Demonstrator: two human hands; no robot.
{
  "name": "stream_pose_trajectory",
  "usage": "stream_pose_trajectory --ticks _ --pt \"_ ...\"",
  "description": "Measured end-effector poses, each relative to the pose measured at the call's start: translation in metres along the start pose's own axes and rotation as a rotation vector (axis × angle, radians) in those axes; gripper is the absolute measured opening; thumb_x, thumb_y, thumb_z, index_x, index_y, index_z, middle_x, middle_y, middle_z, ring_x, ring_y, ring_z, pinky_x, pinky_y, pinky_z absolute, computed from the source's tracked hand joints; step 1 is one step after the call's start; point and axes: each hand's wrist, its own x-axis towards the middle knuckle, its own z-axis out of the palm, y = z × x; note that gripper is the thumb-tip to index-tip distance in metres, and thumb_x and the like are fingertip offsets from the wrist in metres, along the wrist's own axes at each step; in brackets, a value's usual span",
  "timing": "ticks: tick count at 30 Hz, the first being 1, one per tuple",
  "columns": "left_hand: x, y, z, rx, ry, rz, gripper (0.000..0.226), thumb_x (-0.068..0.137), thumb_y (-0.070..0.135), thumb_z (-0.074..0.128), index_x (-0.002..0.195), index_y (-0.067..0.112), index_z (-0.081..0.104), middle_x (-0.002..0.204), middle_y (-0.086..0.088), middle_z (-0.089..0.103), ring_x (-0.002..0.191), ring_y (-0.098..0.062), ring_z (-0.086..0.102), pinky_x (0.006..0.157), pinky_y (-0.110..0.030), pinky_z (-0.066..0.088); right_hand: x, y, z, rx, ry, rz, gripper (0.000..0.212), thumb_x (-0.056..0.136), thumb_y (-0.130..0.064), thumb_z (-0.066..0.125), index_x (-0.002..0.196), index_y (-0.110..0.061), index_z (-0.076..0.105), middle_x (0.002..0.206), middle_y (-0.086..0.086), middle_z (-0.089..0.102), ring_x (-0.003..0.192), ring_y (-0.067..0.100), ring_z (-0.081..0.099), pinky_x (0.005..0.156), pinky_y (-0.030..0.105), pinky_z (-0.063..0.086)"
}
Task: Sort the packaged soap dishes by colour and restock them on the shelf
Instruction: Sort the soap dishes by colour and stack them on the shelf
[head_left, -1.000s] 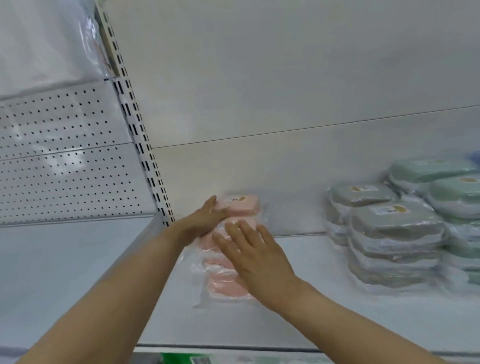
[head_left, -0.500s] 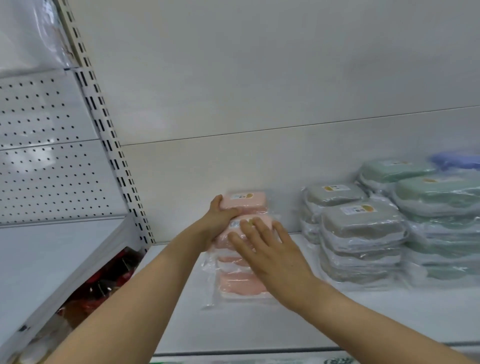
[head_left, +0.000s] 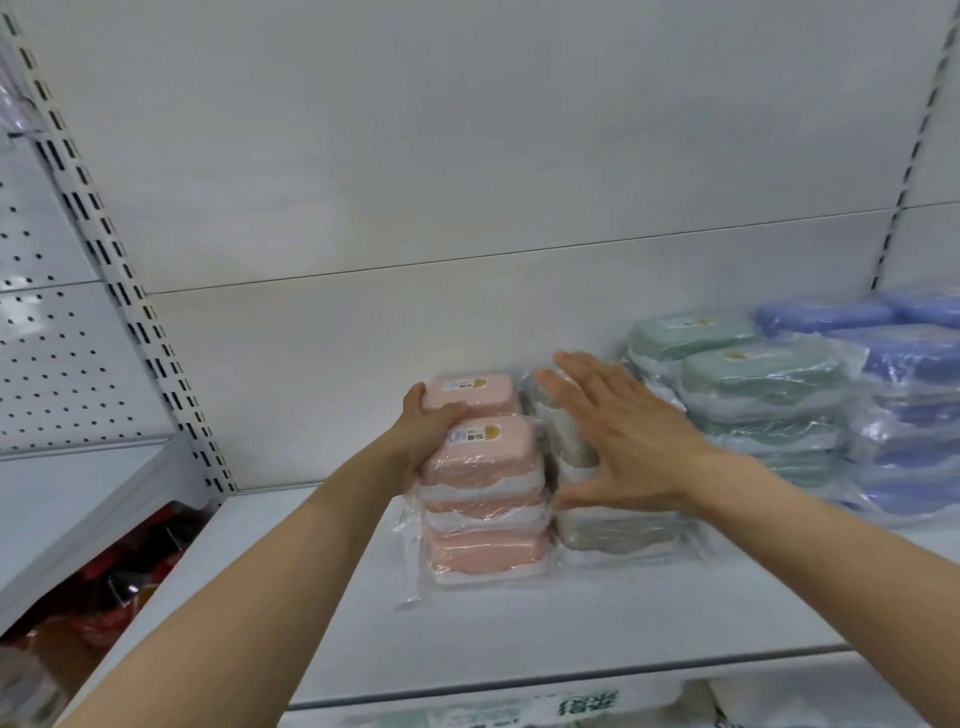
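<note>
Two stacks of pink packaged soap dishes (head_left: 480, 499) stand on the white shelf (head_left: 467, 639), one behind the other. My left hand (head_left: 428, 431) grips the left side of the pink stacks, thumb between the front and back top packs. Right beside them stand grey soap dishes (head_left: 597, 535). My right hand (head_left: 618, 431) lies flat against the grey stack, fingers straight and spread, thumb low on its front. Further right are green soap dishes (head_left: 753, 384) and blue soap dishes (head_left: 904, 374) in stacks.
A slotted upright (head_left: 130, 291) and a pegboard panel (head_left: 41, 338) border the shelf on the left, with a lower white shelf (head_left: 67, 509) and red goods (head_left: 119, 587) beneath it. The shelf's front edge (head_left: 519, 686) carries a label strip.
My right hand left the pink stack and moved right onto the grey stack. The grey stack now sits close against the pink one. The view has shifted right, showing the blue stacks.
</note>
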Motion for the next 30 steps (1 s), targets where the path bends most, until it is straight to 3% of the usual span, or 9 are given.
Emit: stream_pose_trajectory --ticks 3,13,15,17,20,24,26,28,30 --pt "0.004 0.000 0.002 0.005 0.011 -0.001 0.075 0.098 0.039 0.056 0.154 0.036 0.006 0.122 -0.002 0.051 0.083 -0.026 0.069 0.064 -0.036 0.060 -0.003 0.019 0.004 -0.018 -0.191 0.065 0.126 0.065 -0.070 0.070 0.153 -0.018 -0.004 0.159 0.005 0.008 0.146 0.022 0.006 0.117 0.030 0.010" --pt "0.002 0.005 0.010 0.031 -0.011 0.005 0.076 0.099 0.040 0.054 0.155 0.032 0.004 0.140 -0.006 0.045 0.081 -0.022 0.067 0.052 -0.028 0.056 0.007 0.024 0.021 0.028 -0.148 0.069 0.112 0.061 -0.067 0.074 0.147 -0.017 0.021 0.146 0.006 0.032 0.134 0.025 0.031 0.111 0.037 0.029" --pt "-0.002 0.007 0.009 0.094 0.004 0.003 0.077 0.098 0.049 0.051 0.156 0.033 0.003 0.149 -0.006 0.038 0.085 -0.019 0.065 0.059 -0.027 0.056 0.008 0.023 0.019 0.030 -0.154 0.063 0.114 0.060 -0.067 0.074 0.148 -0.019 0.019 0.147 0.005 0.032 0.135 0.026 0.031 0.112 0.039 0.029" --pt "-0.007 0.008 0.007 0.149 0.045 0.028 0.083 0.091 0.066 0.046 0.156 0.036 0.004 0.158 -0.006 0.027 0.110 -0.025 0.059 0.085 -0.036 0.055 0.005 0.022 0.016 0.023 -0.146 0.063 0.118 0.061 -0.067 0.073 0.151 -0.022 0.012 0.152 0.004 0.025 0.140 0.025 0.023 0.116 0.042 0.021" --pt "-0.021 0.005 0.001 0.172 0.164 0.086 0.084 0.086 0.079 0.038 0.154 0.042 0.007 0.164 -0.004 0.013 0.146 -0.033 0.024 0.116 -0.056 0.023 -0.013 0.018 0.013 -0.013 -0.056 0.073 0.118 0.065 -0.071 0.069 0.153 -0.025 0.005 0.161 0.003 0.008 0.148 0.022 0.006 0.120 0.050 0.005" --pt "-0.066 -0.026 -0.004 0.032 0.236 0.016 0.091 0.080 0.084 0.038 0.155 0.041 0.008 0.164 0.004 0.011 0.148 -0.030 0.019 0.115 -0.058 0.019 -0.050 0.010 0.030 -0.183 0.107 0.088 0.133 0.048 -0.077 0.074 0.151 -0.013 0.019 0.157 0.016 0.026 0.146 0.032 0.022 0.113 0.065 0.019" --pt "-0.086 -0.044 0.001 -0.050 0.171 -0.107 0.101 0.069 0.090 0.039 0.154 0.039 0.016 0.162 0.002 0.020 0.143 -0.035 0.029 0.110 -0.059 0.030 -0.061 0.009 0.044 -0.235 0.099 0.075 0.144 0.037 -0.073 0.081 0.151 -0.008 0.021 0.157 0.021 0.024 0.146 0.036 0.022 0.107 0.071 0.021" --pt "-0.090 -0.052 0.008 -0.173 0.109 -0.166 0.098 0.068 0.088 0.038 0.149 0.033 0.031 0.152 -0.003 0.039 0.126 -0.037 0.049 0.092 -0.048 0.048 -0.064 0.008 0.053 -0.267 0.075 0.066 0.152 0.032 -0.065 0.087 0.153 -0.008 0.016 0.159 0.021 0.017 0.147 0.037 0.018 0.107 0.072 0.019" --pt "-0.089 -0.047 0.019 -0.242 0.083 -0.146 0.081 0.081 0.081 0.037 0.145 0.030 0.039 0.139 -0.003 0.050 0.114 -0.034 0.056 0.070 -0.037 0.047 -0.060 0.009 0.060 -0.277 0.074 0.073 0.156 0.031 -0.059 0.091 0.154 -0.009 0.009 0.160 0.021 0.014 0.147 0.038 0.016 0.109 0.070 0.018"
